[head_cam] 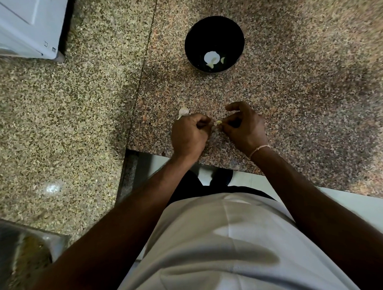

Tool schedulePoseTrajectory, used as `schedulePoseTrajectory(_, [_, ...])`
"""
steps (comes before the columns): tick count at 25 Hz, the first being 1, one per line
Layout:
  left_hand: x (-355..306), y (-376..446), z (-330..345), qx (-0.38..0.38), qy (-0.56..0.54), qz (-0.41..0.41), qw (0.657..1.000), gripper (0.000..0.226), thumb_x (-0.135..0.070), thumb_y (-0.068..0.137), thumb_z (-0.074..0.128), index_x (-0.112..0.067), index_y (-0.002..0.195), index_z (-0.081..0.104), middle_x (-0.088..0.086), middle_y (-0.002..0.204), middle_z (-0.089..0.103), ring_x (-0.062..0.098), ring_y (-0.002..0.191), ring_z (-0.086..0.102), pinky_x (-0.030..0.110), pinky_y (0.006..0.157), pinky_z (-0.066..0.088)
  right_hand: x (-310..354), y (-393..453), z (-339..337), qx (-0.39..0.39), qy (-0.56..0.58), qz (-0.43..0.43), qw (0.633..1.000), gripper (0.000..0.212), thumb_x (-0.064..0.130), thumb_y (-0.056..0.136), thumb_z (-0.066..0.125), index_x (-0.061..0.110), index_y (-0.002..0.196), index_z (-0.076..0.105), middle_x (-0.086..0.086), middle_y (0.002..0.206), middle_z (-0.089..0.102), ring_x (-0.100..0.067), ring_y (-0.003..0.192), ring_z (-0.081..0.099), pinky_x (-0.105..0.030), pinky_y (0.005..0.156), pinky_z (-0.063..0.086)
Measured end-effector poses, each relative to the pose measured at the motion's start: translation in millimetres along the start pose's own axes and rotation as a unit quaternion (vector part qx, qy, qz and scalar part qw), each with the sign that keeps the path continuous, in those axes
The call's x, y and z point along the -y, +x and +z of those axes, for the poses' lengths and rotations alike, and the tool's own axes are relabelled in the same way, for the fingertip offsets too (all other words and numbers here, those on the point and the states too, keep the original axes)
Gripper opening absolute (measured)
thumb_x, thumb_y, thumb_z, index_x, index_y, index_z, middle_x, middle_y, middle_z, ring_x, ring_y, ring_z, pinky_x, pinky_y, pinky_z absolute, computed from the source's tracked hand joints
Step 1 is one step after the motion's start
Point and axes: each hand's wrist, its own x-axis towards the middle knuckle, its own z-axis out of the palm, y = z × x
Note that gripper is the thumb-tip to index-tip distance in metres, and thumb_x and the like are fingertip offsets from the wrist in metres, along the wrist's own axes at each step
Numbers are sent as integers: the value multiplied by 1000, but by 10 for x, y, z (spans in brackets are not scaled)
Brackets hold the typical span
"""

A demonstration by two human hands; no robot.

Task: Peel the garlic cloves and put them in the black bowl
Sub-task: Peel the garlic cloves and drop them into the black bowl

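A small pale garlic clove (218,122) sits between my two hands just above the speckled counter. My left hand (189,137) and my right hand (244,126) both pinch it with curled fingers from either side. An unpeeled garlic piece (183,111) lies on the counter just beyond my left hand. The black bowl (193,36) stands farther back, with pale garlic pieces (212,58) on its bottom.
A white appliance (23,27) stands at the back left. A clear plastic bag with greenish contents (23,255) lies at the front left. The counter's front edge (208,162) runs just under my wrists.
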Motion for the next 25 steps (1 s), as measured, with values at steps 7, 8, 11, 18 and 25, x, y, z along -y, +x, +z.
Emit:
schedulePoseTrajectory(7, [-64,22,-28,-3,59,17,998,23,-27,105,63,-15,92,77,-10,65,66,0,49,50,17,47,35,-1,5,-25,-8,1,2,1000,45,13,79,86,17,118,65,17,79,71,5,77,70,-17,71,56])
schedulePoseTrajectory(8, [-77,25,-40,6,55,20,998,15,-19,103,64,-13,103,79,-7,80,74,-3,61,59,15,55,45,2,10,-31,-9,1,0,1000,44,13,79,86,17,117,65,17,78,71,6,77,70,-17,71,57])
schedulePoseTrajectory(11, [-82,-9,-61,-4,35,28,999,21,-3,91,75,-15,108,80,-5,99,80,5,85,73,26,76,63,6,19,-42,-6,0,-1,1000,45,13,78,86,19,117,64,18,79,70,6,77,69,-16,71,56])
schedulePoseTrajectory(18, [-82,11,-44,-42,46,32,998,38,-36,99,71,-17,67,67,-9,51,54,5,40,42,24,41,30,11,25,-45,-4,2,-16,1000,43,12,80,85,16,117,63,9,86,75,2,76,71,-14,68,55])
schedulePoseTrajectory(25, [-108,-7,-11,32,20,34,999,51,16,89,63,-6,135,66,6,129,72,11,113,69,14,94,55,-5,27,-75,4,24,-2,1000,40,10,83,81,15,118,63,9,86,76,2,74,72,-19,68,59])
